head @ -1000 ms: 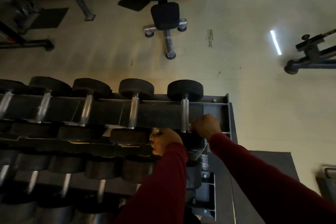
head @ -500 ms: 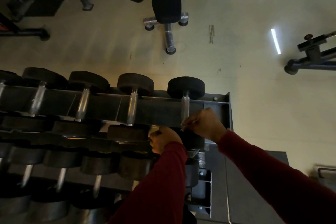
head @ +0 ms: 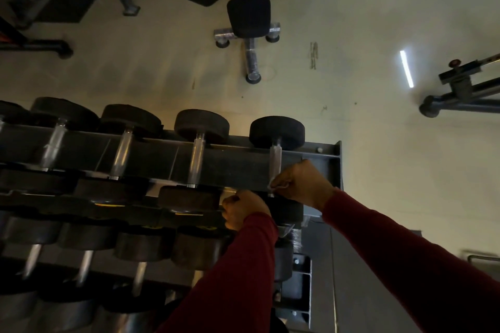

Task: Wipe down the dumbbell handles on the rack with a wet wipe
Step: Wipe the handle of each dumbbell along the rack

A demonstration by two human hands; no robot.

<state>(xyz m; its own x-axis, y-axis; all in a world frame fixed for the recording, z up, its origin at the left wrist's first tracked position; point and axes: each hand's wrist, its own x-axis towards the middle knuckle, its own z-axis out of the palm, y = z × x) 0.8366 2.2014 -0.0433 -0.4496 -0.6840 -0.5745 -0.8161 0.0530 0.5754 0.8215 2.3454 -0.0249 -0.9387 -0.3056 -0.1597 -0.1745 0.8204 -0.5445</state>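
Note:
A dark rack (head: 328,155) holds several black dumbbells with chrome handles in tiers. The rightmost top dumbbell has a shiny handle (head: 276,163). My right hand (head: 301,184) is curled around the near end of that handle, with a bit of white wet wipe (head: 273,187) showing under the fingers. My left hand (head: 244,208) grips the near black head (head: 286,211) of the same dumbbell. Both arms wear dark red sleeves.
Neighbouring handles (head: 197,162) lie to the left on the top tier. A black bench (head: 249,16) stands on the pale floor beyond the rack. Another machine's frame (head: 460,92) is at the right, more equipment at the top left.
My right hand has stayed near the lower end of the rightmost handle with the wipe. The left hand has kept its place on the dumbbell head. The view shifted slightly.

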